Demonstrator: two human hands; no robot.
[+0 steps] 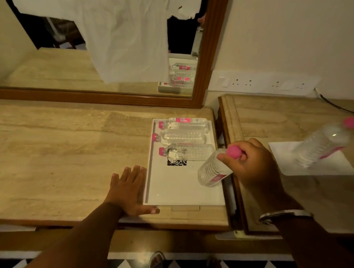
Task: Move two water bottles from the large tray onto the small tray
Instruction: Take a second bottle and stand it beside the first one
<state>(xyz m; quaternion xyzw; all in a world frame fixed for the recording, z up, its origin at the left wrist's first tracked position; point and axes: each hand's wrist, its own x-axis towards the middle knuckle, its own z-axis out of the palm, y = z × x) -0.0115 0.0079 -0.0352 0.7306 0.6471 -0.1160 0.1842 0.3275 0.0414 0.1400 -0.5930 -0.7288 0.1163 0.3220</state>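
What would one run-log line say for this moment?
right hand: holding bottle by cap | left hand: flat beside large tray | small tray: one bottle

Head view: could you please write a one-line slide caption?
Right hand carries second bottle by its neck from large tray toward small tray.

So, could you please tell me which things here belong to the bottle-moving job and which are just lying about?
Job:
- large white tray
- small white tray
- clear pink-capped bottle in right hand
- standing bottle
- three lying bottles

Lying about:
- wood-framed mirror
- white cloth
- wall sockets
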